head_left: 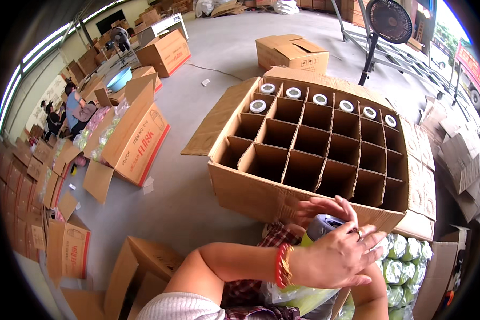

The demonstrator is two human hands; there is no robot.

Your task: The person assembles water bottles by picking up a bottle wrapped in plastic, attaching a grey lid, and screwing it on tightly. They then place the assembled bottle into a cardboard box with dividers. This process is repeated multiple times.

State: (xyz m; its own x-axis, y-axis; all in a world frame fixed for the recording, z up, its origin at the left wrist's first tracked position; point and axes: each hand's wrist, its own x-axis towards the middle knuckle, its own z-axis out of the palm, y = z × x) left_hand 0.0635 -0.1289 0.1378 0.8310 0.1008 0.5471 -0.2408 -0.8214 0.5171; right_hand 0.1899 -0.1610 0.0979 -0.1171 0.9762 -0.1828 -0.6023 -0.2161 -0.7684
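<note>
A flask-like container with a grey-purple top (321, 226) and a green body (316, 300) in clear plastic stands close in front of me. My left hand (333, 255), with a red and gold bracelet at the wrist, reaches across its near side, fingers spread beside the top. My right hand (325, 209) curves round the top's far side, its fingers stretched out and partly blurred. My forearms cross. Just beyond is a large open carton (261, 198) with cardboard dividers. Round white-rimmed tops (319, 100) show in its far row, and another sits in the second row at left.
Plastic-wrapped green items (405, 266) are stacked at my right. Open cartons (133, 141) stand at left, with another open one (138, 266) near my left elbow. A closed carton (293, 53), a fan (389, 21) and flattened cardboard (464, 165) lie beyond. People (77, 109) sit far left.
</note>
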